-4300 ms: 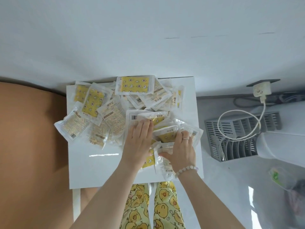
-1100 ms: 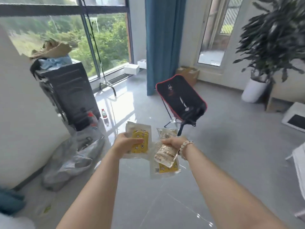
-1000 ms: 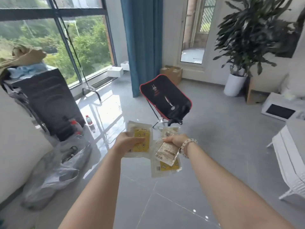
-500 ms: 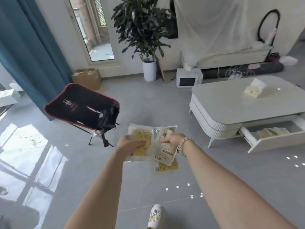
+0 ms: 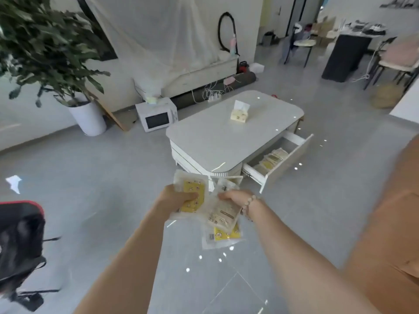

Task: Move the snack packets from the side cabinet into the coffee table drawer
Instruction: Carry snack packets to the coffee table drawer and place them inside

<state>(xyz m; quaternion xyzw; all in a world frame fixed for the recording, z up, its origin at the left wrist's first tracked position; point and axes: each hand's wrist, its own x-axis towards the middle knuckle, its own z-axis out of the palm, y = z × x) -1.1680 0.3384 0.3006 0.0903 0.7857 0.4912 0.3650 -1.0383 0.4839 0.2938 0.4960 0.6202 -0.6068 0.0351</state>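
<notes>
My left hand (image 5: 174, 199) grips a bunch of clear snack packets with yellow duck labels (image 5: 192, 190), held upright in front of me. My right hand (image 5: 237, 197) grips more snack packets (image 5: 223, 219) that hang down below it, one showing its printed back. Both hands are side by side at chest height above the grey floor. Ahead stands the white coffee table (image 5: 217, 137), and its drawer (image 5: 285, 163) is pulled out on the right side. Several snack packets (image 5: 271, 158) lie in the drawer. The side cabinet is out of view.
A tissue box (image 5: 240, 111) sits on the coffee table. A white microwave (image 5: 157, 116) and a potted plant (image 5: 89, 116) stand on the floor behind it. A black folding chair (image 5: 20, 243) is at the left edge, an orange-brown surface (image 5: 394, 234) at the right.
The view has swung from the side cabinet across the room to the coffee table, which is closer now. Both hands have kept their packets in front of me throughout.
</notes>
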